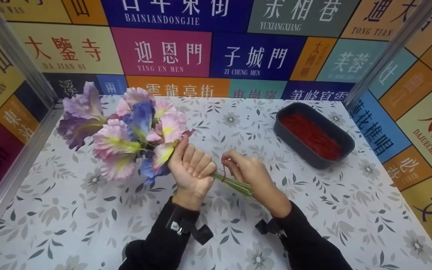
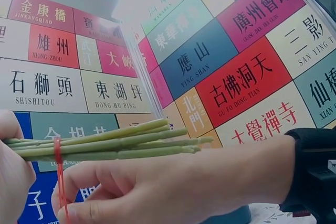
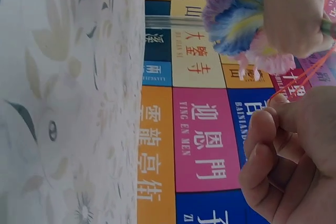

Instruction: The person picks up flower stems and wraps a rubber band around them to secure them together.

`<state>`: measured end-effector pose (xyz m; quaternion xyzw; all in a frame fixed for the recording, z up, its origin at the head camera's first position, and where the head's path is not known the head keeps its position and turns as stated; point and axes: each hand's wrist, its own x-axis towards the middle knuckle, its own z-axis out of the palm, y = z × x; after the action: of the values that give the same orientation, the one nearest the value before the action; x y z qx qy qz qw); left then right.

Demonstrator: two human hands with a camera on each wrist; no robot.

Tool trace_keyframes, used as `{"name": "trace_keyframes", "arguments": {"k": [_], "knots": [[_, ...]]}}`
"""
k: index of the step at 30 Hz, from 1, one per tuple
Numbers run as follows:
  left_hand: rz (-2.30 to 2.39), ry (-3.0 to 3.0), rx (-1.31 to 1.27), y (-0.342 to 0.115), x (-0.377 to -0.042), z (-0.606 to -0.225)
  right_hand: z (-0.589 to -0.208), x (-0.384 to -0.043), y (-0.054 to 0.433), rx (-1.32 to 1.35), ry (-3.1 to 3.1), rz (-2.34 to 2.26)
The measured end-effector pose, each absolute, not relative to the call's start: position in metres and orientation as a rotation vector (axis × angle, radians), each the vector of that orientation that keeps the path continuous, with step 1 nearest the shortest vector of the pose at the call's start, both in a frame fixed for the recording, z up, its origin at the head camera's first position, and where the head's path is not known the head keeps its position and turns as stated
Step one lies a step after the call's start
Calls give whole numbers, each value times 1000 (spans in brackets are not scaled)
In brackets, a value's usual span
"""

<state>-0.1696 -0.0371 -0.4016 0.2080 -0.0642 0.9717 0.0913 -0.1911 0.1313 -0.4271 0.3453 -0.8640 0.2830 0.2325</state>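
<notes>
My left hand [image 1: 192, 170] grips a bunch of artificial flowers [image 1: 116, 137] round the stems, just below the blooms. Pink, purple and blue petals spread to the left in the head view. Green stems [image 2: 123, 148] stick out past the fist toward the right. A red rubber band [image 2: 58, 149] loops round these stems, and two of its strands run down, stretched, to my right hand [image 2: 113, 187]. There the thumb and forefinger pinch its end. In the right wrist view, the right hand [image 3: 286, 150] has its other fingers curled loosely, below the left fist.
At the table's back right stands a dark grey tub [image 1: 308, 159] holding a heap of thin red bands [image 1: 308, 135]. A floral-patterned cloth [image 1: 99, 225] covers the table. Colourful sign panels [image 1: 163, 52] wall in the back and sides, with metal posts [image 1: 383, 48] at the corners.
</notes>
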Motion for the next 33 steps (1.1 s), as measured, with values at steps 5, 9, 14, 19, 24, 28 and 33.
{"name": "trace_keyframes", "arguments": {"k": [5,9,14,19,24,28,33], "knots": [[2914,-231,585,-45,-170,-398,-431,-179,122,987,-2448,831],[2923,-285,577,-51,-169,-395,-435,-171,114,1069,-2429,830],[2934,-312,566,-55,-171,-394,-439,-162,103,1157,-2337,860],[2951,-314,560,-58,-172,-393,-443,-154,97,1226,-2252,832],[2965,-336,588,-63,-173,-392,-439,-148,93,1229,-2279,791],[2994,-327,602,-67,-174,-391,-436,-142,90,1180,-2359,797],[3057,-309,568,-70,-176,-393,-436,-134,87,1124,-2437,793]]}}
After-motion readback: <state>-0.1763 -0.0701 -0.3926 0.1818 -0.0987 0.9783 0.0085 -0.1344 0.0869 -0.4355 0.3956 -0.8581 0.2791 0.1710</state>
